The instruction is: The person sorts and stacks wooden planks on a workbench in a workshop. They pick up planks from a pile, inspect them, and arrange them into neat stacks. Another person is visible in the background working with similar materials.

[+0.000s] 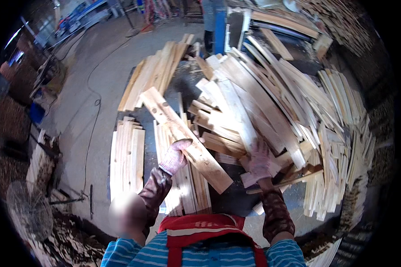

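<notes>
My left hand (176, 156), in a pale knitted work glove, is closed round the lower edge of a knotty wooden board (165, 113). The board slants from upper left to lower right over the table and above several planks. My right hand (259, 163), also gloved, reaches into the heap of loose boards (267, 111) on the right. It lies at the near end of a long pale plank (236, 107). Its fingers are blurred, so whether they grip the plank cannot be made out. Short wood pieces (249, 179) lie beside and under that hand.
Neat stacks of planks stand at the table's left (127, 155), far left (153, 71) and near middle (187, 191). More strips (334, 178) pile up at the right edge. A cable (90, 80) runs across the floor; a fan (29, 209) stands at lower left.
</notes>
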The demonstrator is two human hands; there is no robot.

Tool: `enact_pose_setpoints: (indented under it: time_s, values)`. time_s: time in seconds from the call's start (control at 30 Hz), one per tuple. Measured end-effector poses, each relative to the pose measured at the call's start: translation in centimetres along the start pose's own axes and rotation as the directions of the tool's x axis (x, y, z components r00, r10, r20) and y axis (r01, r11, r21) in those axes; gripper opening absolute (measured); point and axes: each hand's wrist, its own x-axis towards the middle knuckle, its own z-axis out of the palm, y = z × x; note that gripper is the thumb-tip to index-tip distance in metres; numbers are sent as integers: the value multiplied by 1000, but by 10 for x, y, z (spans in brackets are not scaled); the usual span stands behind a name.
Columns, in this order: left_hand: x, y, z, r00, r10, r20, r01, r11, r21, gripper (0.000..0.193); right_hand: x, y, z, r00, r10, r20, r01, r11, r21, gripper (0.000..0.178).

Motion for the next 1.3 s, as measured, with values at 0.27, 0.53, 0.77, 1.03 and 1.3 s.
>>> enact_pose_setpoints:
  time_s: [0.27, 0.53, 0.77, 1.03, 1.3]
  values:
    - [-20, 28, -5, 991, 0, -132, 1, 1000, 6, 67, -43, -17, -19, 865, -81, 495, -500, -207, 841, 67]
    - [-41, 22, -42, 994, 105, -33, -109, 907, -408, 86, -88, -100, -25, 721, -164, 674, -561, -709, 428, 55]
    - [-70, 30, -38, 930, 35, -366, -54, 998, -42, 53, -93, -108, -24, 720, 16, 694, -612, -457, 645, 58]
    - [-111, 75, -94, 838, 119, -532, 121, 911, 394, 45, -80, -117, -7, 762, 94, 641, -608, -238, 757, 24]
    - [-131, 22, -259, 780, 182, -599, 88, 916, 393, 29, -76, -133, -22, 800, 36, 598, -538, -395, 744, 26]
